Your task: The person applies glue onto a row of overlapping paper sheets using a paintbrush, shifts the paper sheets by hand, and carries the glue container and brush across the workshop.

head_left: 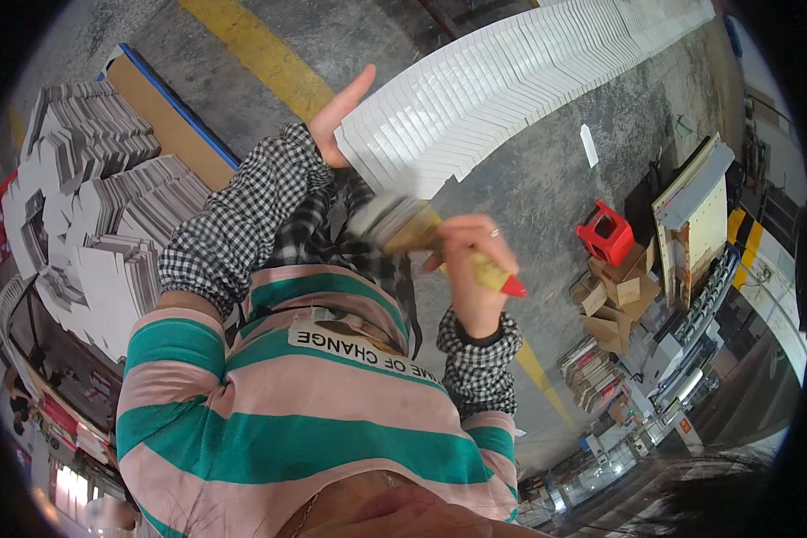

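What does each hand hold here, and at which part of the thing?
The right hand grips a wide paintbrush by its wooden handle. The left hand rests against the near end of the long row of white cards, not gripping.

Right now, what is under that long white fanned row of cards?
Under the row of overlapped white cards lies grey concrete floor with a yellow painted line. The left hand steadies its near end; anything beneath the cards is hidden.

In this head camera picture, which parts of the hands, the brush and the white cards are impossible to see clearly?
- Brush bristles: blurred in the head view, so any glue or paint on them cannot be told.
- Left hand: its fingers are hidden behind the row of white cards.
- Far end of the card row: cut off by the picture's upper edge.
- Right hand: its palm side on the brush handle faces away.
- Small boxes beside the red stool: too small to identify.
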Demonstrator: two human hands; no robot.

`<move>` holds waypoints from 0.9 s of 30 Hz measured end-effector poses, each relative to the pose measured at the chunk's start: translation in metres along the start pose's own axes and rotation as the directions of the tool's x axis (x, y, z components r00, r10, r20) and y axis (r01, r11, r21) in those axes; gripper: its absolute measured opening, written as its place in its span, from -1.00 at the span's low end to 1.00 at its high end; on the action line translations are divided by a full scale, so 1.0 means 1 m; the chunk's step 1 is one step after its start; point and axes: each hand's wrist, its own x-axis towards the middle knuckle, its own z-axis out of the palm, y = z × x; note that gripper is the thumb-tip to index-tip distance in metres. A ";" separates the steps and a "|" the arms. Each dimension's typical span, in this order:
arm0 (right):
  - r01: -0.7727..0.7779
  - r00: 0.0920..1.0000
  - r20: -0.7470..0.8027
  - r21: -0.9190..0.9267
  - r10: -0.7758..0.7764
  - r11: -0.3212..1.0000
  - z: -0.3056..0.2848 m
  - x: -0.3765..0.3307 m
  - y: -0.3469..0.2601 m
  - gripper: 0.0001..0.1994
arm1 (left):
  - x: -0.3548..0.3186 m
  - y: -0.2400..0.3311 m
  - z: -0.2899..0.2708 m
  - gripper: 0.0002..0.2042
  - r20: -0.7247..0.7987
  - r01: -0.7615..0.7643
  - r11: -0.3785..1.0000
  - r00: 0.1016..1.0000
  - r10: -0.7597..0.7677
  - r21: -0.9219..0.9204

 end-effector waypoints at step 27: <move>0.054 0.969 -0.240 0.005 -0.051 0.999 -0.014 0.095 -0.004 -0.92 | -0.004 0.004 0.020 -0.31 -0.044 0.015 1.000 0.999 -0.014 0.010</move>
